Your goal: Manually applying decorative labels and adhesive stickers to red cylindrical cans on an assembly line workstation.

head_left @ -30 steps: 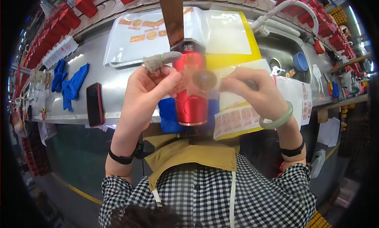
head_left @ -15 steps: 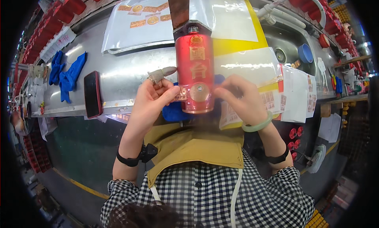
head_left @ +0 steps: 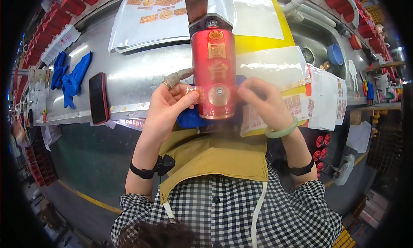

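Observation:
A red bottle [head_left: 221, 50] with gold characters and a round gold emblem lies with its dark cap [head_left: 211, 23] against a dark metal holder [head_left: 198, 9]. At its lower left side, my left hand [head_left: 170, 99] pinches a small gold-patterned decal [head_left: 197, 94] between thumb and forefinger, its edge by the bottle. A greyish wrap covers one of that hand's fingers. My right hand [head_left: 266, 99] is just right of the bottle, its fingers curled and thumb drawn close to the forefinger; what they hold, if anything, is hidden. Under the bottle's lower end shows blue cloth [head_left: 189, 118].
Decal sheets [head_left: 155, 22] lie at the back left, and more sheets [head_left: 325, 97] on the right over a yellow board [head_left: 282, 16]. A phone [head_left: 98, 97] and blue gloves [head_left: 77, 80] rest left. The sink at right holds a blue bowl [head_left: 334, 56].
My right hand has drawn slightly right, away from the bottle's side. My left hand still pinches the decal, a little higher in the picture. The whole view has shifted slightly.

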Action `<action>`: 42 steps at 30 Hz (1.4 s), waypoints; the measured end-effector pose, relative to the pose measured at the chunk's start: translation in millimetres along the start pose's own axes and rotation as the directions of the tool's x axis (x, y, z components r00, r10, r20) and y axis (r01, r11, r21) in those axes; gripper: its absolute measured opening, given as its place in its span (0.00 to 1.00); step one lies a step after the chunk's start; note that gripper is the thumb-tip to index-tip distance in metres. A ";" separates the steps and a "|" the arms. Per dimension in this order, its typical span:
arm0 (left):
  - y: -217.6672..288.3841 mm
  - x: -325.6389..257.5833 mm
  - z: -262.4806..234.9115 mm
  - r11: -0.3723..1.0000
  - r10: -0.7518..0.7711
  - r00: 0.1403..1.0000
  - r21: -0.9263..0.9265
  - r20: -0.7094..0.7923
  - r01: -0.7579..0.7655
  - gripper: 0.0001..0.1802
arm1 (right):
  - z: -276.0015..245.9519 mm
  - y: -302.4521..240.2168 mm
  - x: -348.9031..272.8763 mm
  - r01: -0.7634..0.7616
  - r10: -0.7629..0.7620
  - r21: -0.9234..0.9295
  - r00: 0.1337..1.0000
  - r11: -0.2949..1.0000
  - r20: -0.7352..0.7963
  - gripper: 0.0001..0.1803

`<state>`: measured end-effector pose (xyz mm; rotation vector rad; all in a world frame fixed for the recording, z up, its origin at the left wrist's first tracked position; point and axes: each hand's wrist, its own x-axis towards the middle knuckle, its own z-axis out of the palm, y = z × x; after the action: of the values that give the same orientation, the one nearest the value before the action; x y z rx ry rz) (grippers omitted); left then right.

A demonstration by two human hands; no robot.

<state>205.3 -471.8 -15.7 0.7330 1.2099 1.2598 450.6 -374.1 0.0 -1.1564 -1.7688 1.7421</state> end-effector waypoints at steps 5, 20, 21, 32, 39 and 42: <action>1.9 -0.2 -1.7 0.998 -0.058 0.998 0.000 -0.027 0.058 0.32 | -1.4 1.0 1.3 -0.004 0.004 -0.009 1.000 1.000 0.011 0.11; -2.4 1.5 -4.2 0.997 -0.059 0.998 -0.049 -0.006 0.058 0.27 | 1.2 2.0 2.2 0.032 -0.032 -0.007 0.999 0.999 -0.011 0.10; -2.9 1.8 -5.1 0.998 -0.049 0.999 -0.045 0.001 0.049 0.27 | 1.1 2.8 2.8 0.054 -0.054 -0.009 0.999 0.998 -0.005 0.10; 0.9 -4.0 1.5 0.998 -0.027 1.000 -0.054 0.007 0.027 0.33 | 5.9 6.6 2.3 0.092 -0.092 0.024 0.996 0.995 -0.015 0.10; 0.6 -6.4 0.4 0.995 0.064 0.997 -0.076 0.039 -0.061 0.33 | 4.3 4.3 -0.2 0.008 -0.009 0.056 1.000 0.998 0.010 0.09; -0.6 -5.4 1.1 0.996 0.053 0.998 -0.080 0.026 -0.051 0.32 | 5.7 6.2 1.1 0.061 -0.061 0.017 0.998 0.998 -0.004 0.09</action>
<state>207.1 -476.9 -14.6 0.7258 1.1182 1.3289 447.3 -377.6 -7.1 -1.0857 -1.7652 1.7157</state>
